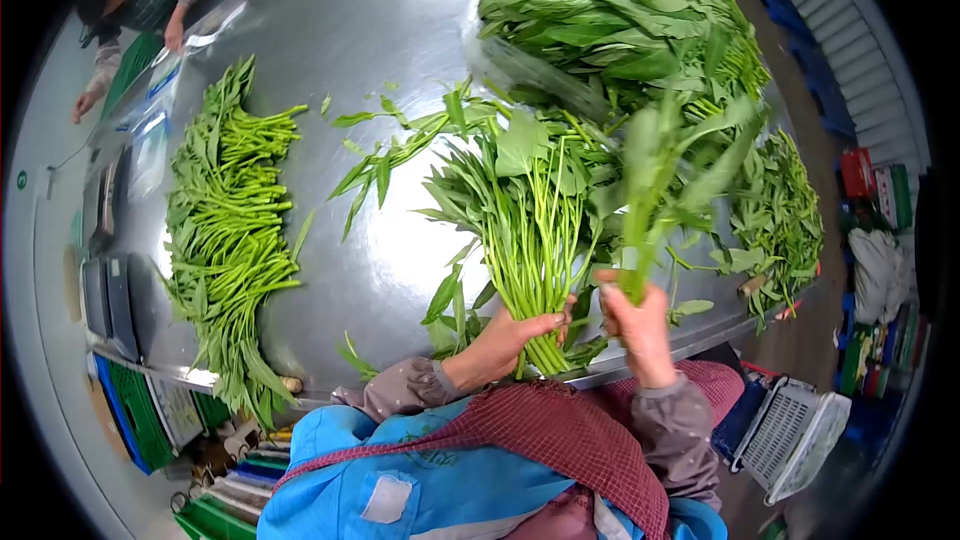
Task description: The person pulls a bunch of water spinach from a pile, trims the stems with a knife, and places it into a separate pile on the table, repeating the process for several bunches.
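My left hand [510, 343] is wrapped round the lower stems of a thick bunch of water spinach [540, 230], whose leaves point away from me over the metal table [370, 270]. Beside it, my right hand [640, 330] is closed on the stems of a smaller bunch of water spinach [650, 210], held upright and blurred at the leaves. Loose leafy sprigs [400, 150] lie just beyond and left of the left-hand bunch. Some leaves [455, 310] lie under my left wrist, partly hidden.
A big heap of greens [620, 20] covers the far right of the table. A row of stacked bunches [235, 230] lines the left side. More greens [785, 210] hang at the right edge. Another person [150, 0] is at the far left. A grey basket [795, 435] is at lower right.
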The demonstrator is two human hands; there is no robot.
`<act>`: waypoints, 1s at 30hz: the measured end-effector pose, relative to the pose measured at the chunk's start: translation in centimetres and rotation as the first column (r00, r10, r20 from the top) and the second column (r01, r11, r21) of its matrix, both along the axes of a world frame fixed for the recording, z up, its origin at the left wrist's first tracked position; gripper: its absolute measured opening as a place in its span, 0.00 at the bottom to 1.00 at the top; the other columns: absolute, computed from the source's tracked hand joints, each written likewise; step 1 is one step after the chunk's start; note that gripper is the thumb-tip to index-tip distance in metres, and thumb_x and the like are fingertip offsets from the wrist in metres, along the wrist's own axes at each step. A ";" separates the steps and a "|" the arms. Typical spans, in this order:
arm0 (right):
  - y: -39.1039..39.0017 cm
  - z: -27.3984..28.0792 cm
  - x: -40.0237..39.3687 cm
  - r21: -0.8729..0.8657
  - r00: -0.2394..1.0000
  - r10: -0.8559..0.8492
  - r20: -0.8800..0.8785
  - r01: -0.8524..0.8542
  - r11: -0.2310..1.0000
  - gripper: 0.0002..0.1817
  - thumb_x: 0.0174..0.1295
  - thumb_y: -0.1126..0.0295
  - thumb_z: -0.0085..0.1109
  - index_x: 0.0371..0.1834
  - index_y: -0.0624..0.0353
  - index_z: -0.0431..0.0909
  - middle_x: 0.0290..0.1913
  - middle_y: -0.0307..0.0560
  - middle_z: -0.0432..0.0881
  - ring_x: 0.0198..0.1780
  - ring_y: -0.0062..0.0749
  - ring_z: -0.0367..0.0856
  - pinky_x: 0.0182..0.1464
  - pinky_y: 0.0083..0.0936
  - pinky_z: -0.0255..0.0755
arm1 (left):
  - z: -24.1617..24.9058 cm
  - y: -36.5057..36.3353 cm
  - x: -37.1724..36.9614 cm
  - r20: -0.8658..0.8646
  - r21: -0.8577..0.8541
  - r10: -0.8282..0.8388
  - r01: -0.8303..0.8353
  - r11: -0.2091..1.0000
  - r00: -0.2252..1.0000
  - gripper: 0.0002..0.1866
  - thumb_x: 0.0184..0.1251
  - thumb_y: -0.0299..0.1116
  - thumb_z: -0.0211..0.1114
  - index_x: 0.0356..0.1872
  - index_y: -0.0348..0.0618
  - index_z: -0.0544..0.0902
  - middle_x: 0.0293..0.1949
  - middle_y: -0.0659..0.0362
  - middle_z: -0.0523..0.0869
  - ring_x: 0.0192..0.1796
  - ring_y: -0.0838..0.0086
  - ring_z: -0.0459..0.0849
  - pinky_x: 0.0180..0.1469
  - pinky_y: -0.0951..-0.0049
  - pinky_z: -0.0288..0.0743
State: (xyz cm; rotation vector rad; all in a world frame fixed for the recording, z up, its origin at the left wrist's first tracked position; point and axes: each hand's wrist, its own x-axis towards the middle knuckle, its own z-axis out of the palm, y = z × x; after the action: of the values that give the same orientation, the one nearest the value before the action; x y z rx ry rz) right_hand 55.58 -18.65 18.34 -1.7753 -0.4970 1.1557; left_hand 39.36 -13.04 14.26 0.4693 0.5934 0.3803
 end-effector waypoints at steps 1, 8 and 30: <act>0.5 -0.2 -1.0 0.013 0.993 -0.016 -0.118 0.017 1.000 0.10 0.53 0.69 0.60 0.35 0.63 0.76 0.21 0.35 0.74 0.17 0.14 0.66 0.17 0.13 0.57 | 0.1 -0.2 0.0 -0.024 0.016 0.004 -0.004 1.000 1.000 0.19 0.57 0.24 0.58 0.50 0.34 0.70 0.35 0.59 0.76 0.34 0.76 0.76 0.37 0.77 0.72; 0.9 -0.9 -2.8 0.023 0.998 0.060 0.006 -0.060 0.998 0.05 0.54 0.72 0.58 0.26 0.62 0.75 0.20 0.40 0.77 0.18 0.15 0.69 0.20 0.14 0.61 | -1.3 -1.6 -0.5 -0.009 0.140 0.061 -0.059 0.988 0.998 0.15 0.58 0.24 0.58 0.46 0.38 0.69 0.34 0.59 0.76 0.33 0.77 0.76 0.34 0.76 0.72; 0.5 -5.4 2.7 0.091 0.694 0.698 0.177 -0.717 0.691 0.20 0.48 0.70 0.58 0.46 0.66 0.71 0.27 0.38 0.75 0.26 0.21 0.71 0.29 0.18 0.66 | -0.9 -5.8 4.5 -0.536 0.724 0.439 0.125 0.678 0.721 0.35 0.44 0.31 0.68 0.56 0.36 0.62 0.53 0.47 0.70 0.54 0.58 0.71 0.56 0.66 0.64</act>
State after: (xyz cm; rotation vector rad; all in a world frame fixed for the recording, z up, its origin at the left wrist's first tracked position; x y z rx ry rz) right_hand 58.28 -18.16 12.93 -1.5489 -1.4164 1.4657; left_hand 43.89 -18.80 13.34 1.3858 1.2306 0.6374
